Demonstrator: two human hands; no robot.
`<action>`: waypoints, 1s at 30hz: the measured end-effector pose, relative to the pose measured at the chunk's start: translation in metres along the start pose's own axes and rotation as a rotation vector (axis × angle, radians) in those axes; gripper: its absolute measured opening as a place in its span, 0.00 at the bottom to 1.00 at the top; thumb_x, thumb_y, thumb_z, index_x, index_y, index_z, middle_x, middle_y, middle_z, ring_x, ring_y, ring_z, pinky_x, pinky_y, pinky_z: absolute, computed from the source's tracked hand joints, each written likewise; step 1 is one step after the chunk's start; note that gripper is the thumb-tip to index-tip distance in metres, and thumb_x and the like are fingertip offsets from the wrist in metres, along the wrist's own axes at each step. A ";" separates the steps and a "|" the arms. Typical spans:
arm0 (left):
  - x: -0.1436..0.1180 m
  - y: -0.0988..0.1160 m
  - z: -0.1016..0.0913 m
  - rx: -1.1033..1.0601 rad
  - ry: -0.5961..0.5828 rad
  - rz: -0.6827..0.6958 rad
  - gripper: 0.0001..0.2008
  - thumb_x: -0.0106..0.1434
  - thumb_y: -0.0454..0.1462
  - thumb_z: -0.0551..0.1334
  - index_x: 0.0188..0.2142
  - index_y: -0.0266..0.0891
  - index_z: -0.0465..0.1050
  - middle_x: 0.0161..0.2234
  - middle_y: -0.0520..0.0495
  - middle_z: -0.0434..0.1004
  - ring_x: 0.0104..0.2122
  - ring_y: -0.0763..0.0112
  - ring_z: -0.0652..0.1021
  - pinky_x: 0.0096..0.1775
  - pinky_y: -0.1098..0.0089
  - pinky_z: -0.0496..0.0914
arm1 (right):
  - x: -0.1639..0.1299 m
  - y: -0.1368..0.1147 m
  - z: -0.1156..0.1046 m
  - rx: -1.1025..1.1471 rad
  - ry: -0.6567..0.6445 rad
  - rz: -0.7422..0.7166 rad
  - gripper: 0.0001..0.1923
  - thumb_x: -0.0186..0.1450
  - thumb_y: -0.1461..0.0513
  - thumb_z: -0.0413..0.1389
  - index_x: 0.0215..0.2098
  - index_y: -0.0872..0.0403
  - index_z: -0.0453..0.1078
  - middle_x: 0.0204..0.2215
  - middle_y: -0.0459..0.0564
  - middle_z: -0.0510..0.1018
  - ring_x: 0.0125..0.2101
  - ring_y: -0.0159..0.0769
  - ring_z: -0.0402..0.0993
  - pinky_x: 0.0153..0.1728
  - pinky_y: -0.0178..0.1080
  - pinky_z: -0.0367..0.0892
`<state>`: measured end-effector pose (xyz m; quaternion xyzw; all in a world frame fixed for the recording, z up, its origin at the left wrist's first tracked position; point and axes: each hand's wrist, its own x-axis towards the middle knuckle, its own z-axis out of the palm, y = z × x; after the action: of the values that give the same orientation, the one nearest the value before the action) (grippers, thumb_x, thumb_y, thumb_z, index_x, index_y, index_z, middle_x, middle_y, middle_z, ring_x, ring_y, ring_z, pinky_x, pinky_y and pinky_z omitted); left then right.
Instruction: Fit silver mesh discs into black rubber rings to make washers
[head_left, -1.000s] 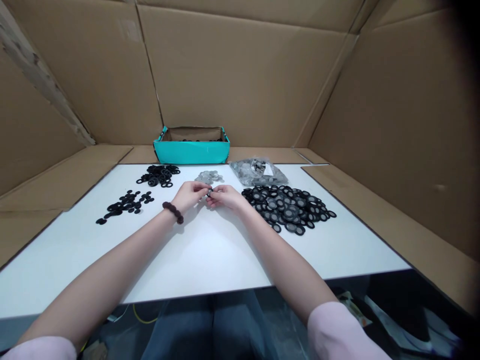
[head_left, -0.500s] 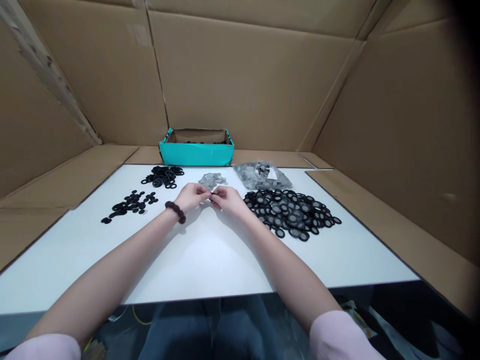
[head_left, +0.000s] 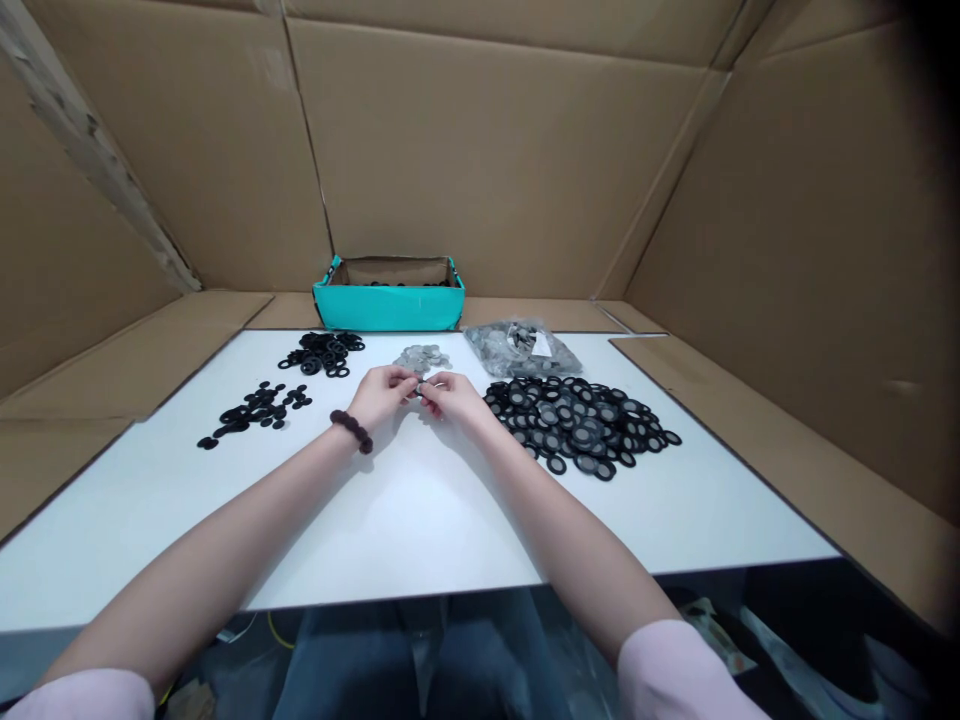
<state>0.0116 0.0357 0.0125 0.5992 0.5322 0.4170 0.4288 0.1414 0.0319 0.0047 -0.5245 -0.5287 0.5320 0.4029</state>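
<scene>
My left hand (head_left: 384, 391) and my right hand (head_left: 453, 397) meet fingertip to fingertip over the white table (head_left: 420, 520), pinching a small dark ring with a grey disc (head_left: 419, 388) between them. A little pile of grey mesh discs (head_left: 421, 357) lies just behind my fingers. To the right spreads a big heap of black rings fitted with grey mesh (head_left: 581, 423). On the left lie two groups of plain black rings, one nearer (head_left: 251, 410) and one farther back (head_left: 322, 353). A dark bead bracelet (head_left: 351, 431) circles my left wrist.
A teal box (head_left: 390, 298) stands at the table's back edge. A clear bag of grey discs (head_left: 521, 349) lies right of it. Brown cardboard walls (head_left: 487, 150) enclose the table on three sides, with cardboard flaps flat along both table sides.
Both hands stay together at the same spot, with only small finger movements on the part. The view has shifted slightly.
</scene>
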 end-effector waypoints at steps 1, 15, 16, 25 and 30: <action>0.000 0.000 0.000 -0.032 -0.026 -0.010 0.09 0.49 0.36 0.62 0.30 0.33 0.74 0.25 0.47 0.77 0.25 0.71 0.73 0.32 0.69 0.68 | 0.000 -0.002 0.000 0.079 -0.031 0.043 0.09 0.61 0.69 0.51 0.23 0.57 0.62 0.14 0.42 0.68 0.14 0.23 0.63 0.17 0.28 0.60; 0.001 -0.004 -0.005 -0.022 -0.089 -0.110 0.11 0.44 0.39 0.66 0.27 0.35 0.74 0.21 0.49 0.73 0.22 0.74 0.69 0.25 0.72 0.63 | 0.001 0.001 -0.004 0.032 -0.057 -0.005 0.10 0.60 0.72 0.52 0.23 0.57 0.60 0.13 0.43 0.70 0.14 0.25 0.67 0.16 0.27 0.63; 0.001 -0.006 -0.005 0.003 -0.084 -0.102 0.10 0.44 0.40 0.66 0.25 0.35 0.73 0.20 0.50 0.73 0.22 0.74 0.69 0.24 0.73 0.62 | 0.002 0.003 -0.004 -0.001 -0.048 -0.022 0.10 0.60 0.71 0.52 0.23 0.56 0.59 0.13 0.43 0.70 0.14 0.25 0.67 0.16 0.27 0.63; 0.001 -0.009 0.003 0.021 0.022 -0.003 0.04 0.48 0.34 0.63 0.24 0.36 0.69 0.20 0.50 0.73 0.24 0.70 0.74 0.31 0.69 0.67 | 0.006 0.011 -0.004 -0.338 0.109 -0.231 0.07 0.58 0.67 0.53 0.22 0.55 0.62 0.18 0.46 0.73 0.21 0.31 0.71 0.27 0.33 0.66; 0.001 -0.007 0.003 0.008 0.007 0.001 0.05 0.48 0.34 0.63 0.27 0.35 0.71 0.22 0.49 0.74 0.25 0.71 0.74 0.31 0.69 0.67 | 0.002 0.001 -0.004 -0.060 0.007 0.001 0.10 0.60 0.70 0.52 0.21 0.57 0.61 0.15 0.44 0.70 0.15 0.26 0.66 0.21 0.31 0.65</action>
<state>0.0126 0.0373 0.0045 0.5997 0.5351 0.4171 0.4243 0.1451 0.0344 0.0037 -0.5385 -0.5426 0.5143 0.3888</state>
